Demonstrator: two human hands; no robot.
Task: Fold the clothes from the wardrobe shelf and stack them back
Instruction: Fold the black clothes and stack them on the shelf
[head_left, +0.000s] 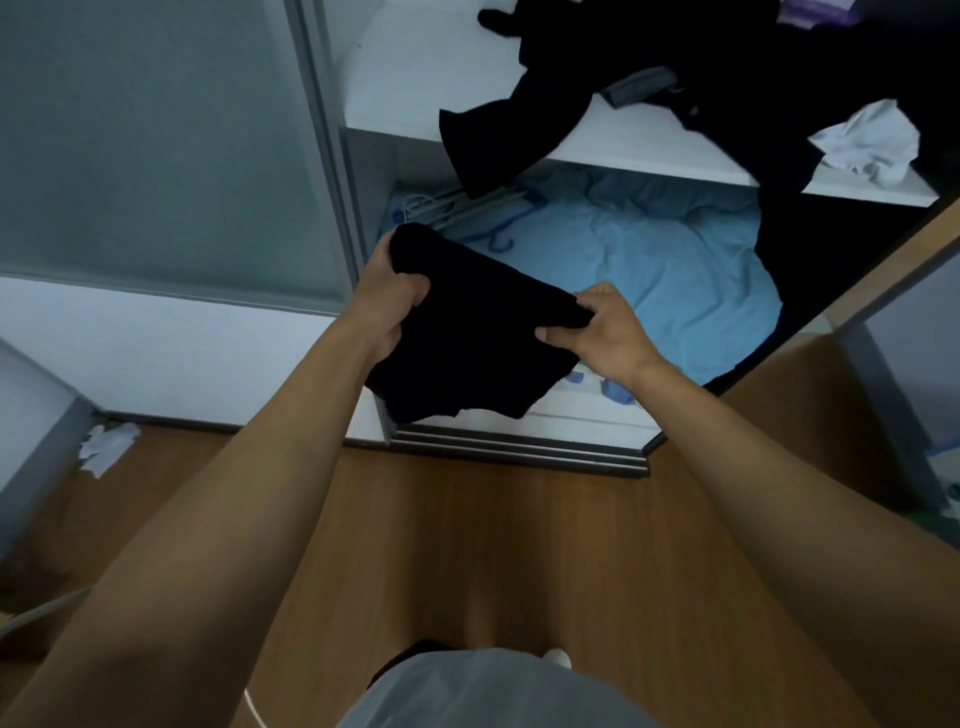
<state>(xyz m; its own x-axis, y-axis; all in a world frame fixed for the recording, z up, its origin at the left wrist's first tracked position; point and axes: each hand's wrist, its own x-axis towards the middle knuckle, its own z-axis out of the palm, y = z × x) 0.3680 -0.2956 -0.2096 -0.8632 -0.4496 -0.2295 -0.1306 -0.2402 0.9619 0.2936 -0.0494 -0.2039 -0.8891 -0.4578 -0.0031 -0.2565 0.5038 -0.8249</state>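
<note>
Both hands are on it: the left hand (392, 306) grips one side of the black garment (472, 332), the right hand (597, 327) pinches the other, holding it up in front of the open wardrobe. Above, on the white shelf (415, 78), a dark heap of clothes (727, 62) sprawls with a white cloth (867, 143); blue fabric (665, 270) lies below.
</note>
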